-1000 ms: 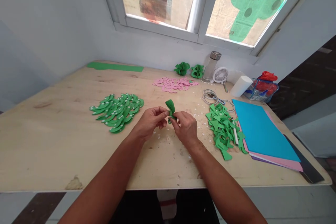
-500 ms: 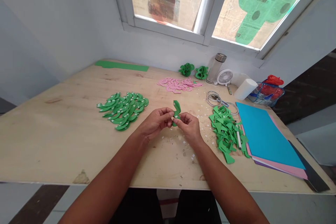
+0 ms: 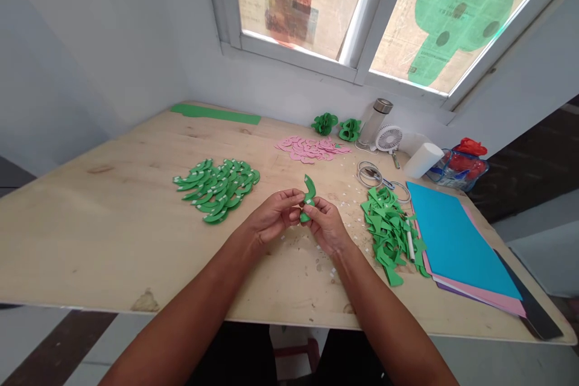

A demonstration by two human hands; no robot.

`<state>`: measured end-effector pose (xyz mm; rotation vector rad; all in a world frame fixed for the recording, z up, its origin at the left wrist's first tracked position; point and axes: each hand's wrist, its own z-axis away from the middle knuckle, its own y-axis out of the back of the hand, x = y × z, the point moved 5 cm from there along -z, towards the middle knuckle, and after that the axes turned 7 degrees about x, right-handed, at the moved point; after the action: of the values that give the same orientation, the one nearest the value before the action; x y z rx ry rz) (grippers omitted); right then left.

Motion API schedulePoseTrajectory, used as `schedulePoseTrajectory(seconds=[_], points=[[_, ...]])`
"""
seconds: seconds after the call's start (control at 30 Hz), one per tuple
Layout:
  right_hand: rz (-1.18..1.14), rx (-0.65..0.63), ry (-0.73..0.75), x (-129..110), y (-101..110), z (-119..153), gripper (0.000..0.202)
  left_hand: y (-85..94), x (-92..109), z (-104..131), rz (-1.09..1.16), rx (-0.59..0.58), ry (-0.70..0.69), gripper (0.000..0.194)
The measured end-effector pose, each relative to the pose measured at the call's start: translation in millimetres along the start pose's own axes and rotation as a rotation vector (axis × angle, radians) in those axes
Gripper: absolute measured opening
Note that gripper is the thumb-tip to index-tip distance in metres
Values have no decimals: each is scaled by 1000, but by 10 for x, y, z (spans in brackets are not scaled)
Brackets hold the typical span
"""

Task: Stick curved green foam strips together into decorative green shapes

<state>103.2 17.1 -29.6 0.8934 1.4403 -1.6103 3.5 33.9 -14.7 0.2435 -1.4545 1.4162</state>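
A curved green piece with small white patches is held upright between both hands above the table's middle. My left hand has its thumb and fingers pinched at the piece's left side. On the other side my right hand grips its lower part between thumb and fingers. To the left lies a pile of curved green pieces with white tabs. Green scraps are heaped at the right, with a white pen on them.
Pink cut pieces, two green paper shapes, a bottle and a small fan stand or lie at the back. Blue sheets and tape rings are right. A green strip lies back left.
The camera view has shifted slightly. The green piece stands more upright, showing a white patch between my hands, and my left fingertips have opened a little around it.
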Motion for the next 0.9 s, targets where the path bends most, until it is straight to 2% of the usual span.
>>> schedulePoseTrajectory(seconds=[0.17,0.3,0.4,0.5,0.9], points=[[210,104,78,-36,87,-49,26,79,87,-40,-153,137,-158,24],[333,221,217,-116,179,-67,26,117,115,-61,-280,242,-245,24],[387,285,273,-142,226,-67,27,88,77,-65,-343,225,-237,24],[380,304,250,-120,258,-74,28,60,32,-67,-395,185,-210,23],[17,239,43,-110,220,-57,25,-35,61,-42,-492,93,-258,24]])
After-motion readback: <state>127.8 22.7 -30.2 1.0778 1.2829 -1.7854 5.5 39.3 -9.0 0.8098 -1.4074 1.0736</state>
